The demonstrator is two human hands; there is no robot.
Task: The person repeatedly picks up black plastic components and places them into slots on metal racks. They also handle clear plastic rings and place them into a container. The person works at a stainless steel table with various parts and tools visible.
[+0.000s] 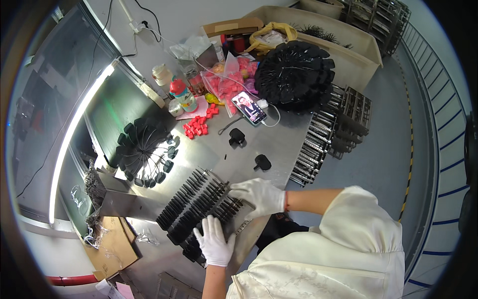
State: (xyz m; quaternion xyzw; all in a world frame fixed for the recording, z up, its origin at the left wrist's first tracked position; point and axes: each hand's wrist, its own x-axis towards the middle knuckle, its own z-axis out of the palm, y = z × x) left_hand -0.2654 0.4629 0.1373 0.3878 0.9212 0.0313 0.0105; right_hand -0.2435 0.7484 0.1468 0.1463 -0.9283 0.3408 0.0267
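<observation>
Rows of thin black pieces (186, 212) stand close together on a metal rack at the near middle of the table. My left hand (215, 242), in a white glove, lies over the near end of the rows, its fingers stretched out and its thumb apart. My right hand (260, 195), gloved in white too, reaches across the right end of the rows. Its fingers are bent a little and its thumb stays apart; what lies under the fingertips is partly hidden. Two loose black pieces, one rounded (237, 136) and one smaller (262, 162), lie beyond the rack.
Black corded parts (144, 152) fan out at the left, and a large black pile (295, 74) sits at the back. A lit phone (249, 108), red pieces (196, 127) and a bottle (184, 94) are near it. Metal racks (318, 144) stand off the table's right edge.
</observation>
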